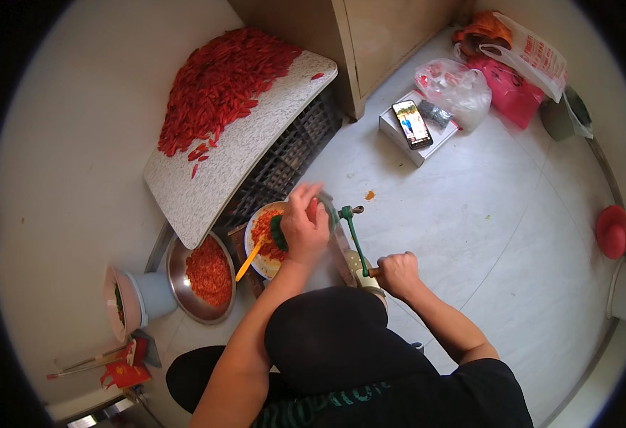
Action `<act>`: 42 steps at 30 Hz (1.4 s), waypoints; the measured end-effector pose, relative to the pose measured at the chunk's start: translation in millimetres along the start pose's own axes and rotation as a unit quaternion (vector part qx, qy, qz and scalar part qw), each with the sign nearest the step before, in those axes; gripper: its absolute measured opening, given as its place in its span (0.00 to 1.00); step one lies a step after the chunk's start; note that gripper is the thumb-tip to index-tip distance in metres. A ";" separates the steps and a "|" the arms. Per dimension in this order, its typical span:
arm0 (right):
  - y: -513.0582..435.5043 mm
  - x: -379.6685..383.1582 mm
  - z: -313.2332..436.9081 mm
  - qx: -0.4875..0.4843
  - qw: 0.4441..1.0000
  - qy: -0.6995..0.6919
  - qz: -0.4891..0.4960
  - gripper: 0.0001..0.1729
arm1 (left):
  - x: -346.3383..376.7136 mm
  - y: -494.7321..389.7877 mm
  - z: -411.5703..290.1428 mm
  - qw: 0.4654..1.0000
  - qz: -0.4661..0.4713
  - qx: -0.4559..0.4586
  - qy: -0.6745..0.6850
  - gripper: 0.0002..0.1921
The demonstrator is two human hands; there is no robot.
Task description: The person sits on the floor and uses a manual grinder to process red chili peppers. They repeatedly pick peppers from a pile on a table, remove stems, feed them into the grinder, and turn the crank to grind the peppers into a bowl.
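My right hand [398,274] is closed around the wooden handle [375,272] of a green crank [357,241]. That crank belongs to a green hand-cranked grinder [277,233], mostly hidden behind my left hand. Over the grinder's top, my left hand [305,227] is slightly blurred, with a red chili pepper [313,208] between thumb and fingers. Below the grinder's outlet, a white bowl [250,255] holds chopped red chili [262,223]. A yellow spoon [249,262] leans in that bowl.
At left, a metal basin [175,291] holds more chopped chili. Whole red chilies [227,80] are heaped on a speckled board [238,150] over a black crate [275,171]. A phone [412,124] lies on a white box [430,144] beside plastic bags [473,96]. A pink-rimmed bucket [150,294] stands lower left.
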State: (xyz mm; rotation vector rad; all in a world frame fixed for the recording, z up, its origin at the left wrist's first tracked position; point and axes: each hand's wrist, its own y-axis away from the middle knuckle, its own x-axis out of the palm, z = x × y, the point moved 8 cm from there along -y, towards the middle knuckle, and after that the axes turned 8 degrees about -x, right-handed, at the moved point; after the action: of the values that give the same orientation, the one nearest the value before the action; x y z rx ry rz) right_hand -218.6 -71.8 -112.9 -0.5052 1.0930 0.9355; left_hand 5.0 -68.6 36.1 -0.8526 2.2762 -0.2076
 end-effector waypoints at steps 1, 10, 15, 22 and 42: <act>4.2 -11.6 6.3 -0.009 1.000 -0.004 -0.011 0.19 | 1.3 0.4 -1.3 1.000 0.007 0.006 -0.009 0.22; 9.2 -157.6 62.7 -0.129 0.974 -0.002 -0.184 0.12 | -8.3 -2.1 -7.1 0.999 -0.012 -0.007 0.034 0.23; -19.8 -205.7 78.8 -0.161 0.944 0.020 -0.288 0.15 | -10.8 -4.6 -6.7 1.000 -0.010 -0.009 0.021 0.23; -80.8 -247.4 75.6 -0.144 0.937 0.056 -0.315 0.14 | -8.4 -3.7 -7.4 0.999 -0.020 -0.001 0.036 0.21; -277.0 -19.6 -63.4 -0.009 0.975 0.179 -0.129 0.16 | 3.9 -11.2 -27.4 0.991 0.031 0.056 -0.116 0.19</act>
State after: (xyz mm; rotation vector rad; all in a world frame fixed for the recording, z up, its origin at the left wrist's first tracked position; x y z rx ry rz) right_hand -22.1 -275.4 -145.3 -0.8325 1.3047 0.6397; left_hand -9.2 -82.1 58.5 -0.7086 2.0496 -0.1960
